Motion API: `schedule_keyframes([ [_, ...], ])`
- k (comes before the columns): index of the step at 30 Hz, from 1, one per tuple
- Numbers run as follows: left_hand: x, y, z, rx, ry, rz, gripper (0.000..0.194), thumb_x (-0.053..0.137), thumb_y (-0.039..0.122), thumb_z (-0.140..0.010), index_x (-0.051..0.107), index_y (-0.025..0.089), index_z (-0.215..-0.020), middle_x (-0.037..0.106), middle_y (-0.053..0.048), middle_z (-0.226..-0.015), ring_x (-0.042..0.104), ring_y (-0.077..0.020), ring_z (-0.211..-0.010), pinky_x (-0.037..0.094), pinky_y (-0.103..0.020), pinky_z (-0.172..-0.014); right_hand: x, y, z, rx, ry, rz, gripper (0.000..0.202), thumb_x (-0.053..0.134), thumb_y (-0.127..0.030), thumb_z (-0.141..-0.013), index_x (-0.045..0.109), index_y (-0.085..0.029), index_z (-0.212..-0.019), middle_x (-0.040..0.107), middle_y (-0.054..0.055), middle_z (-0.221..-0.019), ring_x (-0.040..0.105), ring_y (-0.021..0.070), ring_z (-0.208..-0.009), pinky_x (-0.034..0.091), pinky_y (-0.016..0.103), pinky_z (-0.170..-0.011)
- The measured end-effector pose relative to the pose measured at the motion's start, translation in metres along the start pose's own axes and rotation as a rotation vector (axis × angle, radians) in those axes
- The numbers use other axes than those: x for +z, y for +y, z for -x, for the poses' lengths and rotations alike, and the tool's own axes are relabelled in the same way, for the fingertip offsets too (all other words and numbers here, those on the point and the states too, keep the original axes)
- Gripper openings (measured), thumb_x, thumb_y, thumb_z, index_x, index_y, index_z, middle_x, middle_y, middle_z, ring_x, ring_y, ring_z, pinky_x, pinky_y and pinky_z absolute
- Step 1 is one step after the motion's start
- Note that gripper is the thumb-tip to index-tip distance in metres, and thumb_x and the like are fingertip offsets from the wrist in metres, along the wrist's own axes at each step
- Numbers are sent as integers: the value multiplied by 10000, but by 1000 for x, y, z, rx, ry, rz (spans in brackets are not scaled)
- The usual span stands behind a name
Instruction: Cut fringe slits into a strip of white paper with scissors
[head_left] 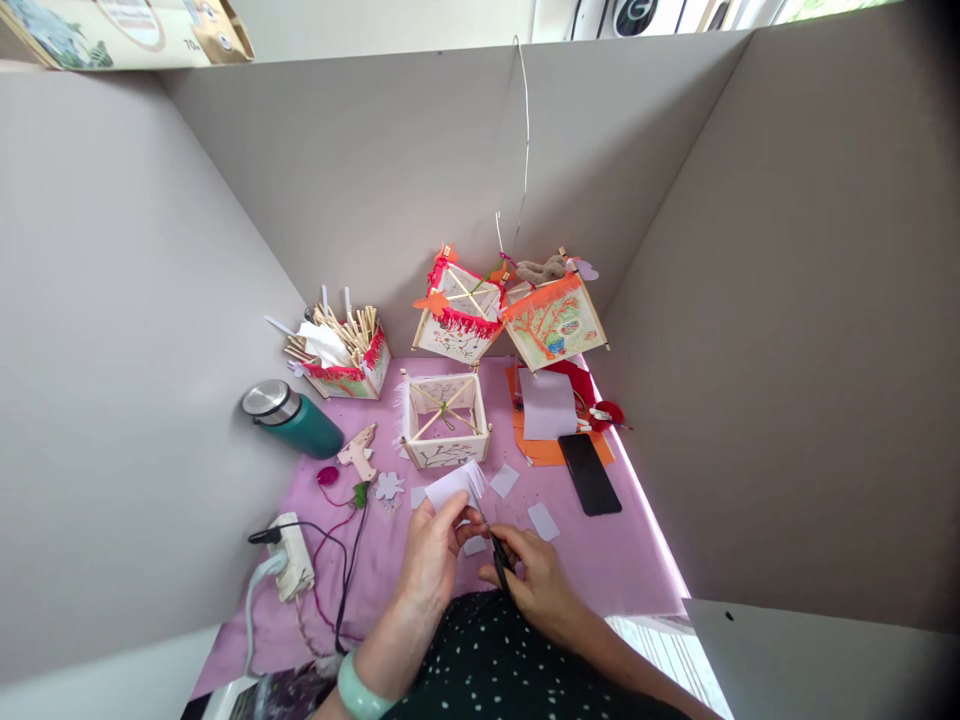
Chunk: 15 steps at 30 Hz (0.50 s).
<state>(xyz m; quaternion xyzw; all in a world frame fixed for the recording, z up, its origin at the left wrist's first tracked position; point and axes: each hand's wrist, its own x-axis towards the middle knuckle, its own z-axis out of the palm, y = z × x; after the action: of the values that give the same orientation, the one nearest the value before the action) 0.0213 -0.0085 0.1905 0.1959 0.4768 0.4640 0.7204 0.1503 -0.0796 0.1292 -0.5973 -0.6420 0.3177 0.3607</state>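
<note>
My left hand pinches a pale lilac piece of paper, whose right side is cut into thin strips. Black scissors are gripped in my right hand, their blades pointing up at the cut side of the paper. Small pale paper pieces lie around both hands on the pink cloth. Just beyond the paper stands a white lantern-like frame with crossed sticks on top, a drawn branch on its front and pale fringe at its left side.
Two decorated lanterns hang from a wire at the back. On the left are a box of sticks, a teal bottle, a glue gun and a power strip with cables. A phone lies right, beside orange paper.
</note>
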Motion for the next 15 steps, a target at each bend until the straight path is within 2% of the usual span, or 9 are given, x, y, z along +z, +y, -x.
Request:
schedule_keyframes([
  [15,-3,-5,-1,-7,4,-19,320,819,265,-617,636,123,-838,636,4,-637,590,-122,-572,533,-265,-576,3,5,0,-8,25,18,357,594,-430,-894,665,-156,-1112,670,56,-746,577,182,-672,441,279,-629],
])
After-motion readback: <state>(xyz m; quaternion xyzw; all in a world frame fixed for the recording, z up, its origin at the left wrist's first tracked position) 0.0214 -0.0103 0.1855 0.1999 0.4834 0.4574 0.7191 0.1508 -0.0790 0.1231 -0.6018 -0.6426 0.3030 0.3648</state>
